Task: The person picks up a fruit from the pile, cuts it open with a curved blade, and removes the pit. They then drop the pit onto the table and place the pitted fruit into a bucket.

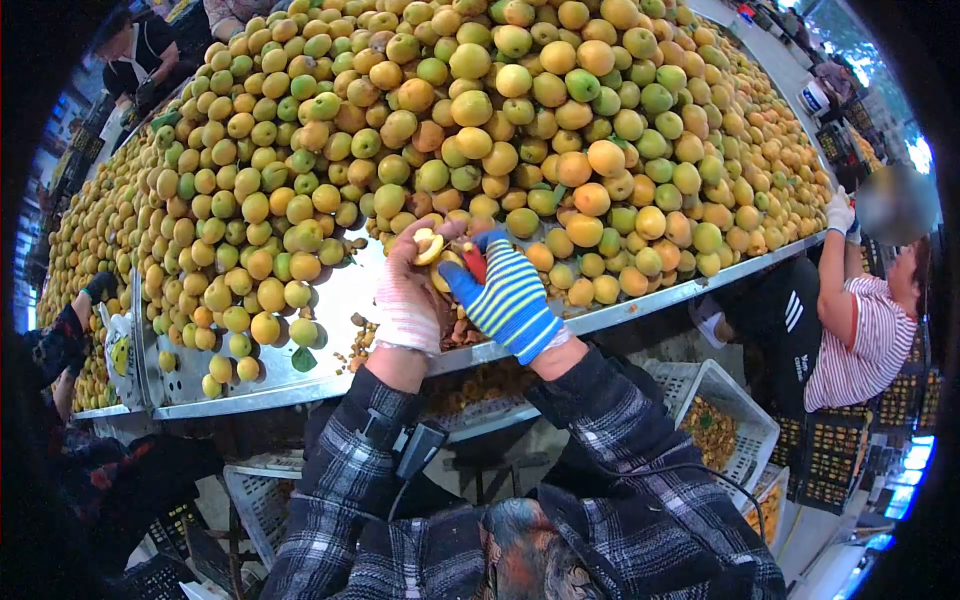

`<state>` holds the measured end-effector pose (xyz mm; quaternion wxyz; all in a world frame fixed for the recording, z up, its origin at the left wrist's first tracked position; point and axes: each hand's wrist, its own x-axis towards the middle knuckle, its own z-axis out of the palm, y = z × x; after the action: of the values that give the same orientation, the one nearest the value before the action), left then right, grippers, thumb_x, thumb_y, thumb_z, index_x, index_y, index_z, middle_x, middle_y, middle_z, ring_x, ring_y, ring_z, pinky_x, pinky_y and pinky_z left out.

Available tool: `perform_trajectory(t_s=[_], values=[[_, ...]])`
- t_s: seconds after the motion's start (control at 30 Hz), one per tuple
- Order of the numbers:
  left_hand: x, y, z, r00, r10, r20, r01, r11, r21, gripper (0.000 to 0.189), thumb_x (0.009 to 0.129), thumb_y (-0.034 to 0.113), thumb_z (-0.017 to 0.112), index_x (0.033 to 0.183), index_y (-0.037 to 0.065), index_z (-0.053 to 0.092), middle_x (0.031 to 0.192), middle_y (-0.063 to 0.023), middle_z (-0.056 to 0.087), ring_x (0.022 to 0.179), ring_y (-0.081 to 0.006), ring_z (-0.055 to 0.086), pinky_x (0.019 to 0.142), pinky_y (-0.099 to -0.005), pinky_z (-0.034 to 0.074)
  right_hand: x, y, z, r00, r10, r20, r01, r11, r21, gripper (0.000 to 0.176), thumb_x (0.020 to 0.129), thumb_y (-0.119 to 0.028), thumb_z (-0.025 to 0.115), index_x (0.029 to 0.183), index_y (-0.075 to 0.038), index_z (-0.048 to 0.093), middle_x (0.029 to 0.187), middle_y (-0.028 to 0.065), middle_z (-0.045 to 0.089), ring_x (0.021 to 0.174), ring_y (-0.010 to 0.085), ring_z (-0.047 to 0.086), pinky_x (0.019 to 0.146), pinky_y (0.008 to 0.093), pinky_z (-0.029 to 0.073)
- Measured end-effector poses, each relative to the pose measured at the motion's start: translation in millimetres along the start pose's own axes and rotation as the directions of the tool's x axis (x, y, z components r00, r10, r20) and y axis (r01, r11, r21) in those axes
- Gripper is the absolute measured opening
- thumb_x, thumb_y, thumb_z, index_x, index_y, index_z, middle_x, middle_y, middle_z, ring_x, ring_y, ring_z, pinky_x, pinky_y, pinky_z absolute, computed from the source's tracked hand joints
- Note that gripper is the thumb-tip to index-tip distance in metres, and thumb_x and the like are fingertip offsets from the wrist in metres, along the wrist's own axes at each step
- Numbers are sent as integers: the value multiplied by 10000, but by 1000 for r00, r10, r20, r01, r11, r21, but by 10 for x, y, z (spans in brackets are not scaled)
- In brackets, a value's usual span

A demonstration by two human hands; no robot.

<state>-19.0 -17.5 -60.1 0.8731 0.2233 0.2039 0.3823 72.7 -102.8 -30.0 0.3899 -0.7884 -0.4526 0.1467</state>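
Observation:
My left hand [408,290], in a white and pink glove, has its fingers closed round a cut apricot [428,246] with pale flesh showing. Close beside it, my right hand [508,298] wears a blue and yellow striped glove. Its fingers are wrapped round a small red-handled tool [475,264]; the working end is hidden. Both hands meet above the metal table's near edge, in front of a big heap of yellow and green apricots [470,108]. Brown pits and scraps [462,332] lie below the hands.
The metal table [345,300] has a raised front rim. Below it stand a white crate [755,425] with cut fruit and another crate [250,510]. A person in a striped shirt [865,340] is at the right; other people work at the left [80,330] and far left corner.

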Motion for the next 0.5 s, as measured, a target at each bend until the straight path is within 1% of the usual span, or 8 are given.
perform_trajectory(t_s=[0.07, 0.1, 0.17, 0.27, 0.33, 0.4, 0.47, 0.5], values=[[-20, 17, -24, 999, -31, -44, 29, 998, -48, 383, 885, 235, 443, 1197, 14, 465, 1054, -198, 580, 963, -296, 579, 872, -393, 501, 75, 117, 58, 997, 57, -43, -22, 823, 568, 374, 841, -298, 687, 1006, 11, 558, 855, 139, 678, 723, 209, 676, 608, 342, 534], [-59, 18, -8, 998, -59, 9, 60, 998, -34, 336, 907, 257, 441, 1142, 23, 492, 965, -169, 589, 839, -273, 586, 760, -377, 511, 74, -26, -62, 991, 125, -42, -38, 576, 816, 242, 872, -231, 666, 931, -6, 597, 786, 44, 660, 655, 71, 611, 549, 258, 497], [-189, 35, 245, 986, -142, -82, 152, 981, 118, 338, 949, 374, 432, 980, 54, 538, 753, -108, 565, 600, -219, 551, 546, -340, 484, 92, -46, -255, 980, 199, 16, -98, 409, 907, 163, 894, -204, 638, 808, -69, 609, 661, -40, 584, 561, 18, 505, 473, 220, 393], [-233, -144, 263, 983, -176, -57, 185, 913, 365, 597, 918, 622, 385, 883, 49, 547, 620, -80, 534, 508, -180, 525, 455, -297, 468, 191, 101, -314, 963, 263, -63, -3, 243, 970, 237, 911, -240, 621, 716, -123, 557, 562, -73, 479, 469, 21, 421, 427, 208, 300], [-315, -209, 380, 971, -205, -123, 238, 885, 400, 663, 891, 674, 360, 867, 37, 539, 599, -68, 526, 472, -163, 513, 417, -288, 455, 142, 42, -446, 987, 159, 18, -11, -42, 999, 281, 924, -263, 605, 690, -133, 519, 547, -63, 454, 461, 26, 414, 411, 211, 278], [-326, -293, 359, 951, -306, -54, 306, 893, 331, 689, 883, 692, 344, 854, 30, 536, 602, -67, 529, 443, -165, 505, 397, -295, 448, 166, 61, -451, 972, 233, -42, 20, 96, 995, 251, 934, -238, 583, 731, -93, 559, 570, -33, 491, 487, 52, 460, 430, 225, 335], [-338, -337, 387, 950, -306, -66, 309, 879, 364, 713, 866, 714, 345, 835, 25, 525, 580, -72, 527, 416, -169, 497, 389, -290, 437, 147, 173, -383, 948, 241, -208, 103, 388, 916, 131, 904, -155, 602, 889, -30, 640, 671, -11, 582, 590, 75, 544, 523, 257, 435], [-334, -346, 411, 951, -297, -79, 305, 879, 367, 716, 860, 719, 352, 830, 24, 522, 566, -72, 523, 410, -171, 496, 386, -288, 430, 147, 181, -378, 935, 320, -154, 16, 397, 918, 204, 856, -82, 625, 1049, -17, 649, 772, 12, 631, 693, 91, 590, 615, 276, 476]])
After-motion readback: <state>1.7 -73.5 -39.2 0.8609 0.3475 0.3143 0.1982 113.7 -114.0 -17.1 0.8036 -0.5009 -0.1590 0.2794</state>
